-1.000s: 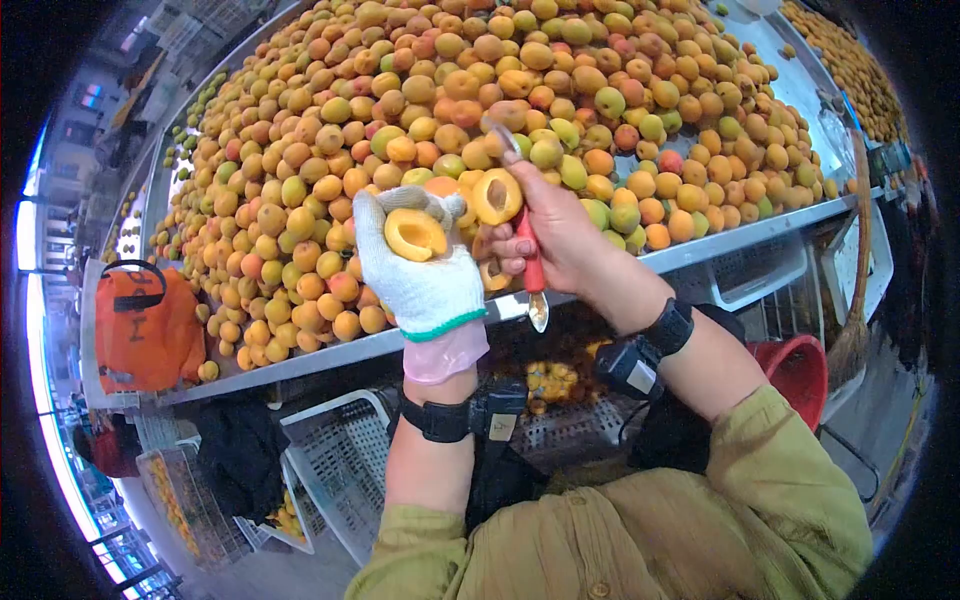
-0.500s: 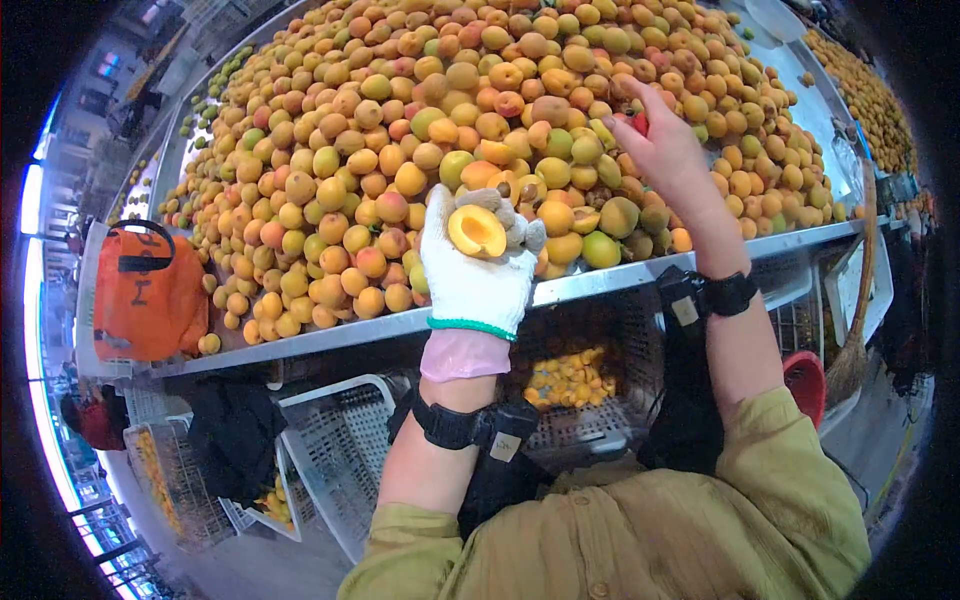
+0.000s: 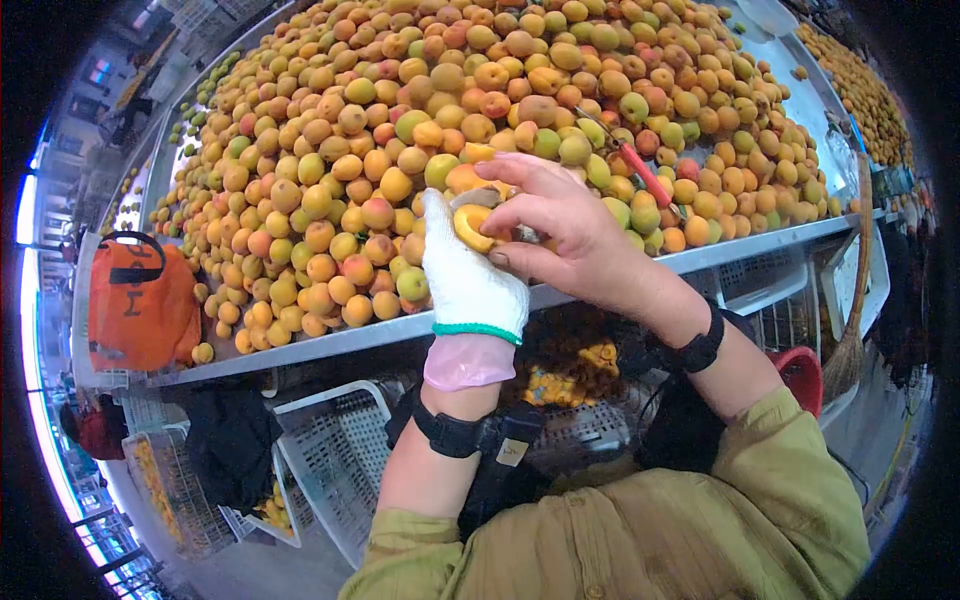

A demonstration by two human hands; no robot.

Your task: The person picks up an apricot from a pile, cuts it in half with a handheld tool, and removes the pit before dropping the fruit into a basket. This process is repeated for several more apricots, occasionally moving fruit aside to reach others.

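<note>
My left hand (image 3: 475, 270), in a white knitted glove with a green hem, is closed around a halved apricot (image 3: 470, 226) above the front edge of the fruit pile. My bare right hand (image 3: 565, 225) reaches in from the right, its thumb and fingers closed on the same apricot half. Its fingers cover part of the fruit, so the cut face shows only partly. Right of my hands, a knife with a red handle (image 3: 645, 175) lies on the heaped apricots (image 3: 330, 165), its thin blade pointing up and left.
A metal table rim (image 3: 390, 332) runs along the front of the pile. An orange bag (image 3: 143, 305) hangs at the left corner. Below are a white crate (image 3: 335, 440) and yellow fruit pieces (image 3: 560, 385). A broom (image 3: 850, 355) and red basin (image 3: 800, 378) stand at right.
My right hand has left the red-handled knife on the pile and come down and left to the apricot half. My left hand stays nearly in place, holding the half.
</note>
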